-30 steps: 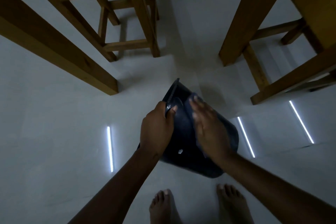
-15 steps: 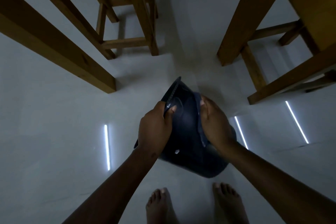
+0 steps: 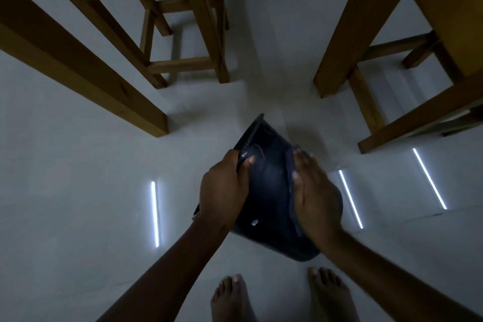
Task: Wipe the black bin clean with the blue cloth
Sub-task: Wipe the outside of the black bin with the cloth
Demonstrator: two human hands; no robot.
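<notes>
The black bin (image 3: 269,191) is held off the floor, tipped on its side with its rim pointing left and away. My left hand (image 3: 223,188) grips that rim, thumb on the outside wall. My right hand (image 3: 312,191) lies flat against the bin's outer side, pressing the blue cloth (image 3: 290,178) onto it. Only a dark strip of the cloth shows along the hand's left edge; the remainder is hidden under the palm. The room is dim.
Pale tiled floor (image 3: 78,217) with bright light reflections. Wooden table legs (image 3: 86,70) and a stool (image 3: 183,34) stand at the upper left, more wooden furniture (image 3: 392,47) at the upper right. My bare feet (image 3: 274,295) are just below the bin.
My right hand with the cloth slid across the bin's side, first toward the far edge, then back down and right. The left hand kept its grip on the rim.
</notes>
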